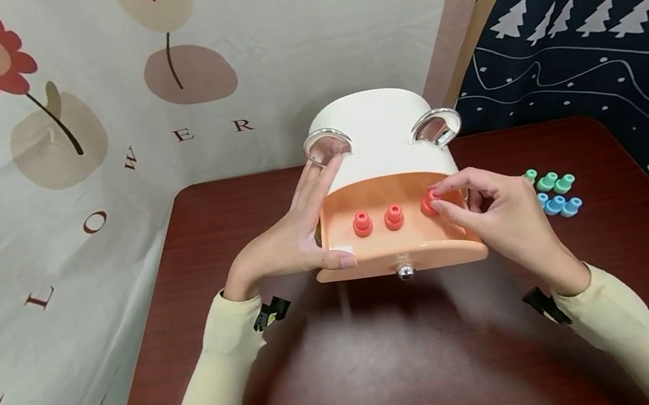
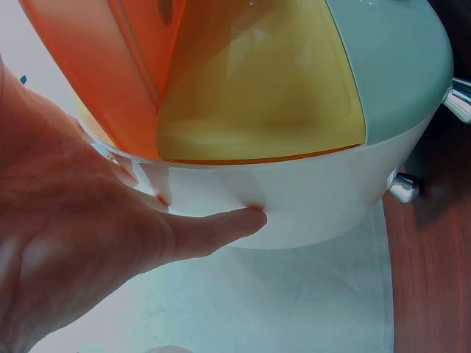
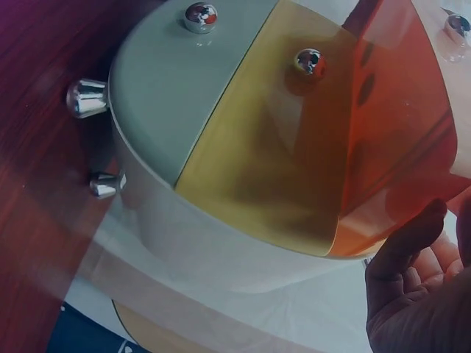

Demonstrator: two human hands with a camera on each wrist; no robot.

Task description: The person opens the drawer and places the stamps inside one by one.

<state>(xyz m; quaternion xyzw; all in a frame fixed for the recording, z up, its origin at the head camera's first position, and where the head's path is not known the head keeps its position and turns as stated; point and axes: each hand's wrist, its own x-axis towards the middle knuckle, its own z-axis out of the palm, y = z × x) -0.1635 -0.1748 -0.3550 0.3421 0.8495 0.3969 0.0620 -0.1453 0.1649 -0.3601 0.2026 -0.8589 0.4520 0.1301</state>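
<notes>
A white rounded drawer cabinet [image 1: 373, 133] with two silver ear-shaped rings stands on the table, its orange top drawer [image 1: 380, 243] pulled out. Two small red stepped pegs [image 1: 394, 217] stand upright inside. My right hand [image 1: 502, 208] reaches over the drawer's right side, thumb and forefinger pinching a third red peg [image 1: 429, 203] close over the drawer floor. On the opposite side, my left hand [image 1: 289, 238] rests with extended fingers against the cabinet, thumb over the drawer's left edge. Below the orange drawer, the yellow drawer [image 2: 257, 88] and grey-green drawer [image 2: 394, 66] are closed.
Several green pegs [image 1: 548, 182] and blue pegs [image 1: 555, 205] stand in rows on the dark red table [image 1: 386, 374], right of the cabinet. Behind hang a pale flower-print cloth [image 1: 289, 41] and a dark tree-print cloth [image 1: 593, 75]. The orange drawer's front carries a silver knob [image 1: 405, 271].
</notes>
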